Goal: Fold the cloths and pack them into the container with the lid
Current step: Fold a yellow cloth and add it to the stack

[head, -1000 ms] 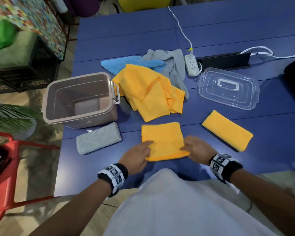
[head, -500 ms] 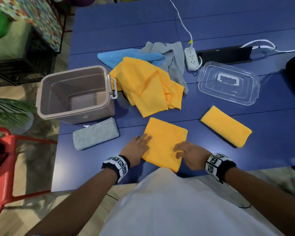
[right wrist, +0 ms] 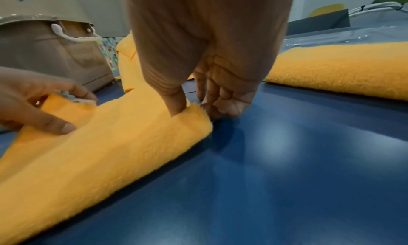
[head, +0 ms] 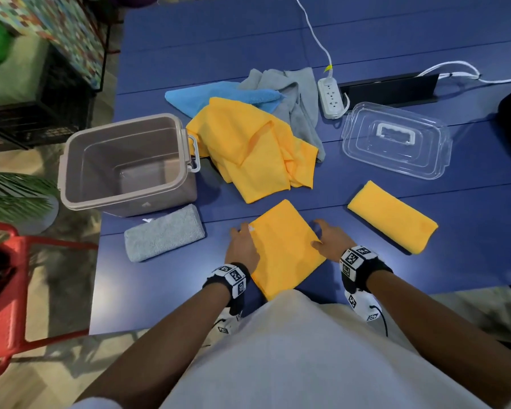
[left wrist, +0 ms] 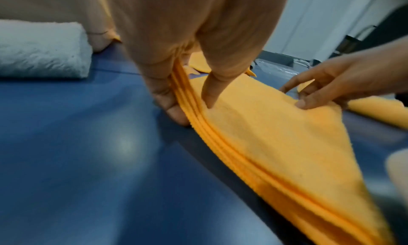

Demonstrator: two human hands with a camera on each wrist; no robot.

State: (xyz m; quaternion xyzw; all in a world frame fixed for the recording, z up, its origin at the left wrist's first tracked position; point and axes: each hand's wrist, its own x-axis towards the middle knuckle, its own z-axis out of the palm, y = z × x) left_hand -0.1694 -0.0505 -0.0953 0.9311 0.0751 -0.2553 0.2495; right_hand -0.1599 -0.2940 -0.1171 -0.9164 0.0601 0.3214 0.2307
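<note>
A folded yellow cloth (head: 283, 246) lies slantwise at the table's near edge. My left hand (head: 242, 243) pinches its left edge, with the thumb (left wrist: 209, 95) on top and fingers under the layered edge. My right hand (head: 331, 240) pinches the right edge (right wrist: 194, 119) the same way. The open beige container (head: 71, 160) stands to the left, nothing in it. Its clear lid (head: 396, 140) lies at the back right. Unfolded yellow (head: 254, 149), blue (head: 213, 95) and grey (head: 295, 93) cloths are piled behind.
A folded grey cloth (head: 164, 233) lies in front of the container and a folded yellow one (head: 393, 216) to the right. A white power strip (head: 332, 98) with its cable and a black bar (head: 390, 90) sit at the back. A red chair (head: 9, 261) stands off the left edge.
The yellow cloth has been turned and drawn toward me, now slanting over the near edge. Both hands shifted from its near side to its left and right edges.
</note>
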